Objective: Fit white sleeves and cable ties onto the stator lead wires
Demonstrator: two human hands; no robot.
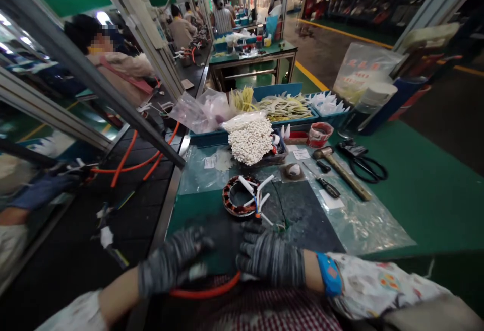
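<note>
Both my hands wear grey striped knit gloves at the near edge of the green bench. My left hand (174, 258) has its fingers bent against the left side of a dark, blurred object (223, 243). On the opposite side, my right hand (270, 255) curls its fingers toward the same object, whose kind I cannot make out. An orange-red tube (206, 290) bends below it, near my checked clothing. Just beyond the hands lies a ring-shaped motor stator (242, 197) with copper windings. White sleeves and a blue lead stick out from its right side.
A bundle of white tubes (250, 139) stands before blue bins of yellow-green sleeves (283, 107). To the right are a hammer (348, 177), a screwdriver (327, 187) and black-handled scissors (365, 164). A dark conveyor (139, 210) runs along the left; a co-worker's gloved hand (41, 190) is beyond it.
</note>
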